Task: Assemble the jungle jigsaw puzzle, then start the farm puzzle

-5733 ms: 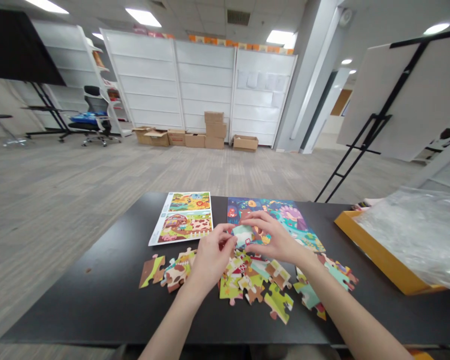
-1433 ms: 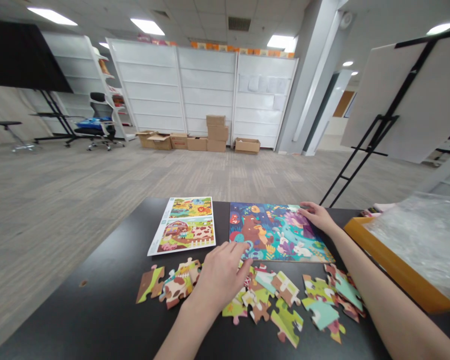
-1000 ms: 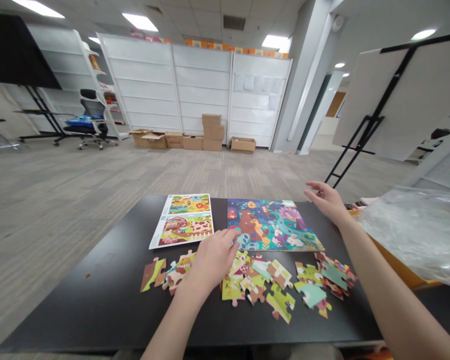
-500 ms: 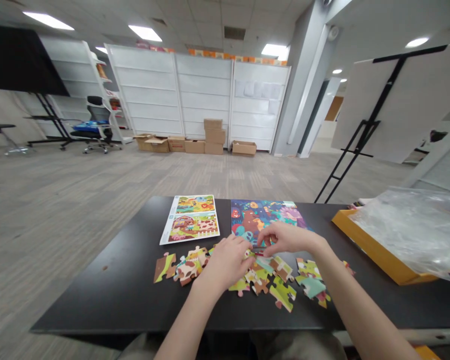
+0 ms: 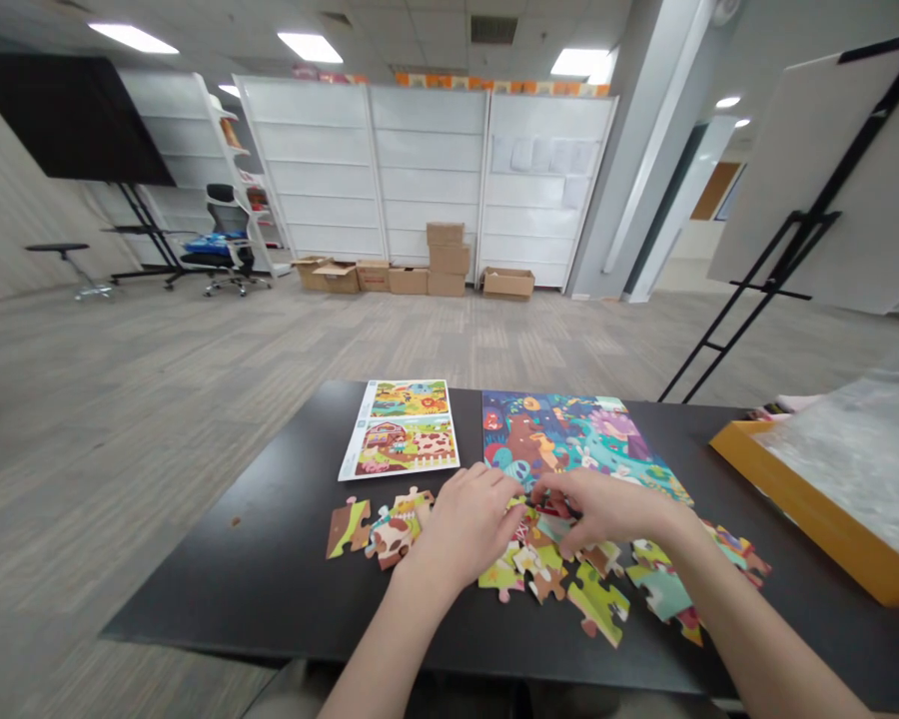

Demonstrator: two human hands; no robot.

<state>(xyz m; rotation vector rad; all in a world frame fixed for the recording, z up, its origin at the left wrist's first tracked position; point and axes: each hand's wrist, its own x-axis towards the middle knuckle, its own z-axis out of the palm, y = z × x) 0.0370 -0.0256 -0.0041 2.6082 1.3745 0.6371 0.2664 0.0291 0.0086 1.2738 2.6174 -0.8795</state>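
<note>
Several jigsaw puzzle pieces (image 5: 599,602) lie loose and partly overlapping on the black table. My left hand (image 5: 468,524) rests low over the middle of them, fingers extended forward and thumb apart, hiding what is beneath. Close on its right, my right hand (image 5: 614,507) curls its fingers and thumb around a red and pale green puzzle piece (image 5: 554,521), mostly covered by the hand. A cow-patterned piece (image 5: 394,537) sits left of my left hand. More pieces (image 5: 663,587) lie under and beside my right forearm.
A printed picture sheet (image 5: 401,431) with two scenes lies at the back left of the table (image 5: 255,569). Behind my right hand is a colourful animal picture board (image 5: 569,434). A yellow box (image 5: 809,509) with clear plastic bags (image 5: 861,459) stands at the right.
The camera view has turned left, so the table things appear further right. My right thumb has come down and apart from the fingers, over the red piece. My left hand stays over the pieces.
</note>
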